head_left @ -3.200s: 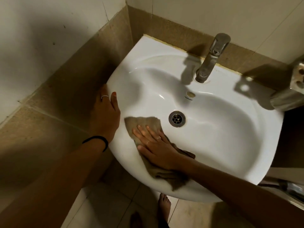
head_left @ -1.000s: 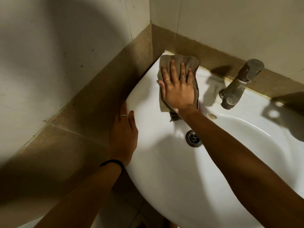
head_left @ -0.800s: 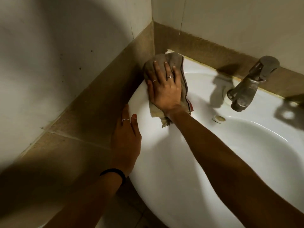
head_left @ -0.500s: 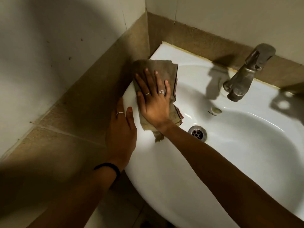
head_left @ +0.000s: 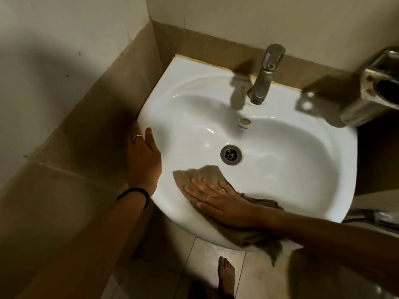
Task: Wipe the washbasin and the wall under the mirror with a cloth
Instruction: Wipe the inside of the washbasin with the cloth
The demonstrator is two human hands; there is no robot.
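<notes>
A white washbasin [head_left: 291,160] fills the middle of the head view, fixed into a tiled corner. A brown cloth [head_left: 200,174] lies over its near-left rim and hangs down past the front edge. My right hand [head_left: 222,200] presses flat on the cloth, fingers spread and pointing left. My left hand [head_left: 143,160] grips the basin's left edge, thumb on the rim, fingers hidden behind it. The back wall [head_left: 259,24] above the basin is pale tile over a brown band.
A metal tap [head_left: 264,76] stands at the basin's back centre, with the drain [head_left: 230,154] in the bowl's middle. A steel fixture [head_left: 373,91] juts out at the right. The left wall [head_left: 54,72] sits close beside the basin. My bare foot [head_left: 225,275] stands on the floor tiles below.
My right hand has slid the cloth from the basin's back-left corner down along the left rim to the near-left front edge. My left hand has kept its hold on the left edge.
</notes>
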